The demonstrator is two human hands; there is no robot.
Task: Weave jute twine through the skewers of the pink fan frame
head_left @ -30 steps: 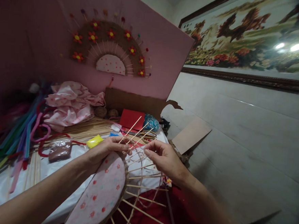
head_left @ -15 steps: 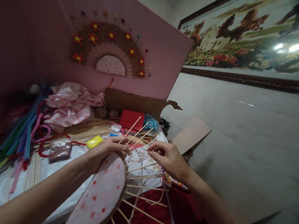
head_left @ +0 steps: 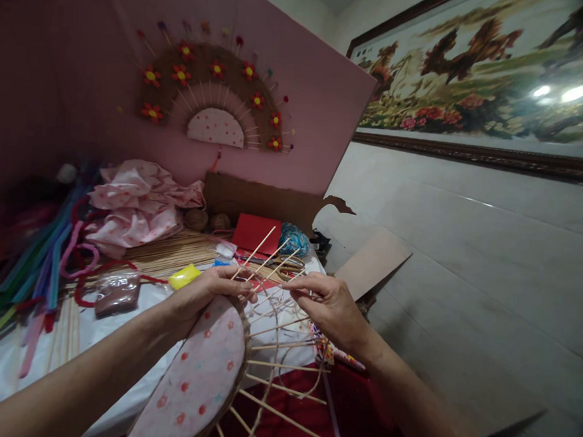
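A half-round piece [head_left: 195, 378] covered in pale pink fabric with red flower prints tilts in front of me. Thin wooden sticks [head_left: 288, 365] fan out from its curved edge. My left hand [head_left: 216, 290] is closed around the piece's upper end, with its fingers at the base of the top sticks. Brown twine [head_left: 273, 350] runs across the sticks and hangs in a loose loop on the right. My right hand [head_left: 332, 308] pinches the twine by the upper sticks, index finger stretched toward the left hand. The exact grip point is partly hidden.
A finished-looking fan with red flowers [head_left: 216, 70] hangs on the pink board [head_left: 308, 126]. On the table lie crumpled pink fabric [head_left: 138, 194], a stick bundle [head_left: 164, 253], scissors [head_left: 288, 263], blue yarn [head_left: 295, 239], a yellow packet [head_left: 184, 277] and coloured pipe cleaners [head_left: 59, 255].
My right hand has shifted slightly left, its index finger now straighter and nearer the sticks. The left hand and the half-round piece stay in place.
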